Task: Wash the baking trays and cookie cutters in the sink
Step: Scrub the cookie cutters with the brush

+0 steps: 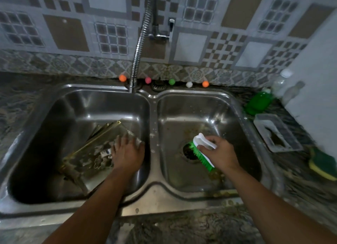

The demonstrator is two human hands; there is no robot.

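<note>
A golden baking tray (102, 139) lies tilted in the left basin of the steel double sink (153, 172), with metal cookie cutters (102, 157) on it. My left hand (127, 152) rests on the tray's right end, fingers spread over it. My right hand (221, 153) is over the right basin and grips a scrub brush (202, 150) with a white handle and green bristles, just above the drain (189, 152).
A flexible tap hose (140, 43) hangs over the divider. On the counter at right stand a green soap bottle (259, 101), a white tray (277, 132) and a green-yellow sponge (322, 163). Small coloured balls (171, 82) line the back edge.
</note>
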